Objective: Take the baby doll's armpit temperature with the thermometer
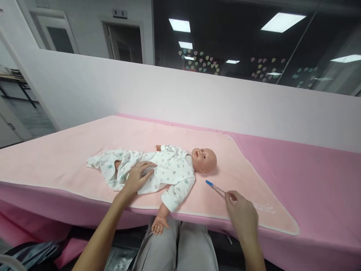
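Observation:
A baby doll [172, 171] lies on its back on a peach mat, its bald head to the right. It wears a white outfit with small prints. Across its lower belly rests my left hand [140, 176], fingers spread over the cloth and not gripping. To the right of the doll, my right hand [239, 209] pinches a thin stick with a blue tip [216, 187]. The blue end points up and left toward the doll's head, apart from it. One doll arm hangs over the table's near edge.
The peach mat [248, 184] lies over a pink tablecloth [316, 180]. A white partition [197, 101] stands behind the table, with dark glass above it. My legs [180, 248] are under the near edge. A dark bundle [36, 256] sits at lower left.

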